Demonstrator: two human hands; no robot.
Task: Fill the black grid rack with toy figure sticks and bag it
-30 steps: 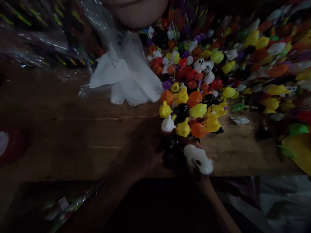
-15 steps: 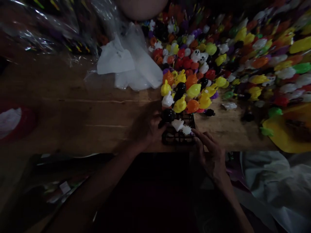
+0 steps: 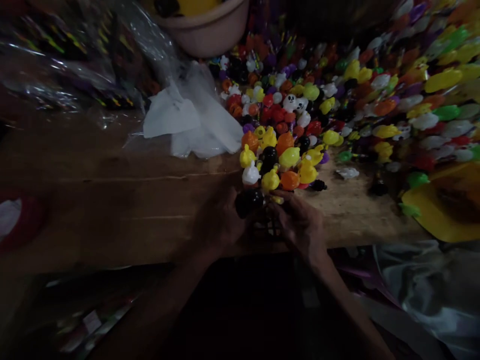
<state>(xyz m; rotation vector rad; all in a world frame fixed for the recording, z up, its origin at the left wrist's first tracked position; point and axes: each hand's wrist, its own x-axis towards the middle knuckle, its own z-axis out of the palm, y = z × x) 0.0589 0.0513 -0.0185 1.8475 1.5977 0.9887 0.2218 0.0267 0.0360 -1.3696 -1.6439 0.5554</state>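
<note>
My left hand is in deep shadow at the left side of a dark gridded rack. Its fingers close against a glossy black toy figure, and their tips are hidden. From the right, my right hand reaches over the rack, with thumb and fingers pinched on a small yellowish piece whose kind is not clear. Just beyond both hands, plastic figure toppers stand close together in rows: a white one, a yellow one, an orange one and several others.
Many more colourful figures cover the table's right and back. White plastic bags lie to the left, below clear-wrapped bundles. A pale basin stands behind, a red container far left, and a yellow bag at right.
My right hand has moved left and inward over the rack. The white pieces at its fingertips no longer show. The view has tilted, bringing the basin further into sight.
</note>
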